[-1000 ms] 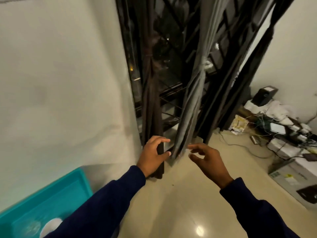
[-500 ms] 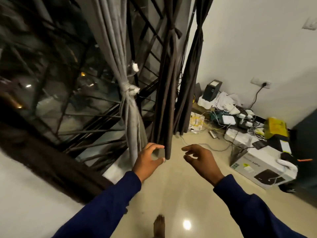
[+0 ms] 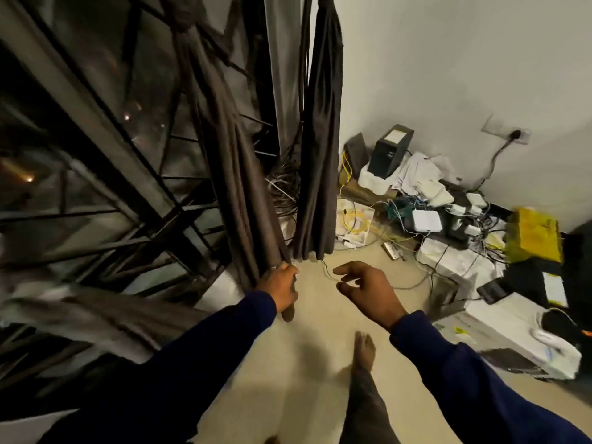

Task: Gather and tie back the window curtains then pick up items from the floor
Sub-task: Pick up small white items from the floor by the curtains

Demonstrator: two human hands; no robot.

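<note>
Your window (image 3: 96, 161) fills the left and far side of the view, dark glass behind a black metal grille (image 3: 150, 219). The white wall (image 3: 448, 59) takes the far right, with a socket (image 3: 512, 134) and a plugged-in cable on it. Below you the pale floor (image 3: 307, 363) runs from near to far, and your bare foot (image 3: 363, 347) stands on it, just right of centre.

Two dark brown curtains hang in front of the window. The left curtain (image 3: 230, 161) is knotted high up and falls slanting down towards you; the right curtain (image 3: 320, 139) hangs straight beside the wall corner, its hem just above the floor. Between them shows a strip of grey curtain (image 3: 282, 75).

On the floor along the right wall lies a pile of clutter: a white box (image 3: 512, 322) nearest you, a yellow box (image 3: 533, 233), a black upright device (image 3: 389, 152), white adapters and tangled cables (image 3: 355, 219).

Your left hand (image 3: 280, 288) grasps the lower end of the left curtain, fingers curled round the bunched cloth. Your right hand (image 3: 368, 288) is released, holding nothing, fingers loosely bent, hovering over the floor just right of the curtain hems.
</note>
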